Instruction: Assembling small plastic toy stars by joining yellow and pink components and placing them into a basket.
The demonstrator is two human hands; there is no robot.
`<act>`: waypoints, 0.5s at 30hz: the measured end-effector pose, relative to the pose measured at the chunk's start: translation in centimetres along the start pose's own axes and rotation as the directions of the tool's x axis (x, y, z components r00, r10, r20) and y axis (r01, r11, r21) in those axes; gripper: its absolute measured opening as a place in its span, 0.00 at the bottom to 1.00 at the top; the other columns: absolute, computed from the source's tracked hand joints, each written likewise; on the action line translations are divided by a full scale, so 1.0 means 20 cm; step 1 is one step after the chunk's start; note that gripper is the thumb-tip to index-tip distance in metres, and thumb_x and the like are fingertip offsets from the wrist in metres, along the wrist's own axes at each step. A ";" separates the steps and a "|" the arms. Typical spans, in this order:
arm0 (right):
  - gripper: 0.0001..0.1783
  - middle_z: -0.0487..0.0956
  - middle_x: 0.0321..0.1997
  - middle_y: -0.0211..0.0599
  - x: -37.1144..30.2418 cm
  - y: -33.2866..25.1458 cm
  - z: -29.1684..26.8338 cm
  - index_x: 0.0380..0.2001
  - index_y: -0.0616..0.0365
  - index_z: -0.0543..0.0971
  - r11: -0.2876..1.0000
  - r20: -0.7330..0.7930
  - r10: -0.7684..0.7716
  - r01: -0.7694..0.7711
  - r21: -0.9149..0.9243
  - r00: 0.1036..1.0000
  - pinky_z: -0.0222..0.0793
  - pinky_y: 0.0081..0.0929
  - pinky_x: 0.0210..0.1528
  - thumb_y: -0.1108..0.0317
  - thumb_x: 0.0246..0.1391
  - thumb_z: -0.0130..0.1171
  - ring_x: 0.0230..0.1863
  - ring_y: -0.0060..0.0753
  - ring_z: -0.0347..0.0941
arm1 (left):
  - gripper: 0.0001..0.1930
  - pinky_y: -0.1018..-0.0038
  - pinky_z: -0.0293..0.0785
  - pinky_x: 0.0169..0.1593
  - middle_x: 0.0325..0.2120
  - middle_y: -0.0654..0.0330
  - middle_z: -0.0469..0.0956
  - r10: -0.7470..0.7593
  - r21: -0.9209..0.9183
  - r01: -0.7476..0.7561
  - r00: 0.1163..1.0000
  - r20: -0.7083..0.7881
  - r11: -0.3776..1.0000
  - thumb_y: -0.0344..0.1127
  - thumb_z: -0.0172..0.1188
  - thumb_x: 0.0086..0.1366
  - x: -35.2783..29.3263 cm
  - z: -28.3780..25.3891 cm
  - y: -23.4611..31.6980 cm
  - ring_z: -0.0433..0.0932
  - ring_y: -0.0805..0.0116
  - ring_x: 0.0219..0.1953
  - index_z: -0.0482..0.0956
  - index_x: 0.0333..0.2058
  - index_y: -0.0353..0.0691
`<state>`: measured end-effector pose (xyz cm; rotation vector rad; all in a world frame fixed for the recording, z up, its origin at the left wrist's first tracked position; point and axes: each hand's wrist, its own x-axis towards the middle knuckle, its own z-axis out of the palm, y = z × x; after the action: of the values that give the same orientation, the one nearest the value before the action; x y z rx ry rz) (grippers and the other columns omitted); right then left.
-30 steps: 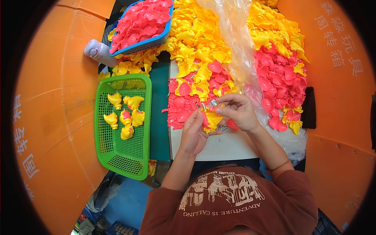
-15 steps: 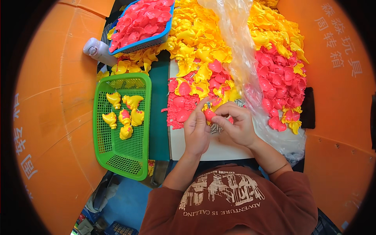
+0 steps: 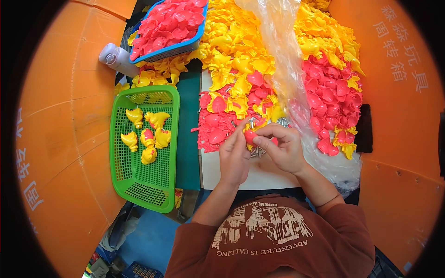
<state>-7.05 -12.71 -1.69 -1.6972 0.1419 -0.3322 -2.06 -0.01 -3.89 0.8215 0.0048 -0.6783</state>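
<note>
Both hands meet above the near part of the work surface around a small red-and-yellow plastic toy piece. My left hand grips its left side between thumb and fingers. On the other side, the thumb and bent forefinger of my right hand pinch the red part. A small silvery metal piece sticks up at the toy piece's far end; fingers hide much of the rest. Short metal pins lie loose beneath the hands. Red shell pieces and yellow shell pieces are heaped just beyond.
A green mesh basket at left holds several yellow bird-like toys. Behind it are a pale bottle and a blue basket of red shells. Clear plastic sheeting divides the heaps. A dark phone-like slab lies right. Orange panels flank both sides.
The toy piece has turned slightly in my fingers, and its metal piece now shows more plainly. My hands have shifted only a little.
</note>
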 end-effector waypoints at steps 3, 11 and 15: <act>0.05 0.78 0.28 0.39 0.01 -0.03 0.02 0.31 0.66 0.79 0.997 0.000 0.077 -0.077 0.015 0.997 0.67 0.20 0.33 0.78 0.49 0.59 0.30 0.23 0.73 | 0.22 0.68 0.72 0.50 0.47 0.52 0.72 0.101 0.242 -0.114 0.993 0.067 0.964 0.37 0.41 0.71 -0.03 -0.06 -0.05 0.73 0.66 0.48 0.58 0.60 0.33; 0.10 0.79 0.36 0.40 0.16 0.14 -0.08 0.36 0.64 0.78 0.921 -0.203 -0.292 0.217 -0.324 0.935 0.70 0.24 0.37 0.80 0.49 0.55 0.35 0.32 0.74 | 0.20 0.61 0.75 0.47 0.46 0.48 0.73 0.068 -0.060 -0.078 0.986 -0.150 0.995 0.43 0.41 0.70 0.04 -0.17 0.06 0.76 0.55 0.46 0.66 0.49 0.31; 0.15 0.79 0.41 0.38 0.42 0.22 -0.06 0.37 0.59 0.78 0.501 0.098 -0.467 0.354 -0.790 0.879 0.70 0.32 0.42 0.80 0.42 0.57 0.44 0.43 0.72 | 0.20 0.61 0.75 0.48 0.47 0.49 0.73 0.095 -0.031 -0.102 0.980 -0.172 0.994 0.43 0.41 0.71 0.04 -0.21 0.12 0.75 0.55 0.47 0.65 0.50 0.31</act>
<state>0.89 -16.94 -4.81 -2.6225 -0.0491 -0.8430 0.99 3.48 -5.37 0.8337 0.1314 -0.5112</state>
